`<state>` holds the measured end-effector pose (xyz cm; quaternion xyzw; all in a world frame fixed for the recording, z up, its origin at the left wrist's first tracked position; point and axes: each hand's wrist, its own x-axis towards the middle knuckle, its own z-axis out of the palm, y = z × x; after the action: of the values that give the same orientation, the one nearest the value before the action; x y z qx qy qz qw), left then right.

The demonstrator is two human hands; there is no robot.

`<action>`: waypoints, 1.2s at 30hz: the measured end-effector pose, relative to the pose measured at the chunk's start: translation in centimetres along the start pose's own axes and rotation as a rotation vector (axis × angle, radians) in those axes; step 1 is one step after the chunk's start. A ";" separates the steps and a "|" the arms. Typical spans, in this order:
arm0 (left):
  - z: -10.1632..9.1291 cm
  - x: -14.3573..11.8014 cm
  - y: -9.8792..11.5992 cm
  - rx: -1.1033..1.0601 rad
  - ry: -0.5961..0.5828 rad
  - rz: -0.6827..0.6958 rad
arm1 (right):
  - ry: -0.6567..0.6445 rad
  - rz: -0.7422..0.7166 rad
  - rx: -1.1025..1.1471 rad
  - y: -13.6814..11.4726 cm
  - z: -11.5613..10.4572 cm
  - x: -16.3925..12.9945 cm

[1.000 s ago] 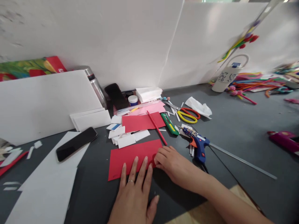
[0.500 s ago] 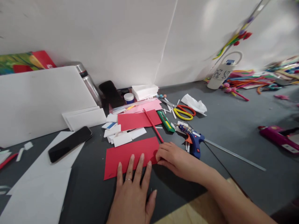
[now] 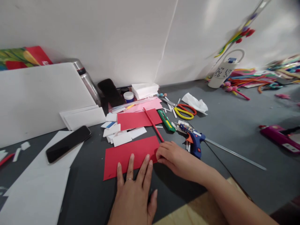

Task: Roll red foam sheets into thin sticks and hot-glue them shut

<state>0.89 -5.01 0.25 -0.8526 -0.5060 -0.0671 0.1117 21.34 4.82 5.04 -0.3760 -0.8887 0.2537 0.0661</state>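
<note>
A red sheet of paper (image 3: 131, 148) lies on the dark table, its long side running left to right. My left hand (image 3: 133, 193) rests flat on its near edge, fingers stretched out, a ring on one of them. At the sheet's right end my right hand (image 3: 174, 157) pinches the paper's edge, the fingers curled and the thumb beneath. Just above that hand lies a red paper tube (image 3: 153, 124), crossing a second red piece of paper (image 3: 137, 120).
Beyond are small white cards (image 3: 123, 139), a green cutter (image 3: 166, 120) and scissors (image 3: 185, 113). A blue glue gun (image 3: 196, 142) sits close to my right hand. Left lie a phone (image 3: 67, 143) and white sheets (image 3: 37, 193); a white bottle (image 3: 221, 75) stands at the back.
Two fingers of my left hand have closed together on the paper. My right hand keeps its hold at the right end. The view has shifted slightly.
</note>
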 end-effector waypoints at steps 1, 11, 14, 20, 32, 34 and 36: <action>0.0 0.0 0.1 -0.002 -0.010 -0.011 | 0.001 -0.001 0.004 0.0 0.0 0.0; -0.3 0.5 0.6 -0.130 -0.105 -0.099 | 0.001 0.020 0.000 0.2 0.2 0.3; -0.5 0.5 0.6 -0.132 -0.117 -0.103 | 0.016 0.001 0.015 0.3 0.3 0.3; -0.2 0.6 1.1 -0.080 -0.045 -0.084 | 0.054 -0.014 0.034 0.7 0.3 0.2; 0.7 1.4 1.3 -0.154 0.133 0.046 | 0.045 0.039 -0.007 1.0 -0.4 -0.7; 0.6 1.5 1.3 -0.152 0.140 0.049 | 0.046 0.038 -0.010 1.1 -0.4 -0.7; 0.5 1.6 1.3 -0.148 0.129 0.051 | 0.046 0.030 0.006 1.1 -0.4 -0.6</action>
<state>2.80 -4.09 -0.01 -0.8651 -0.4694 -0.1564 0.0825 22.62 5.22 4.88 -0.3949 -0.8805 0.2486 0.0837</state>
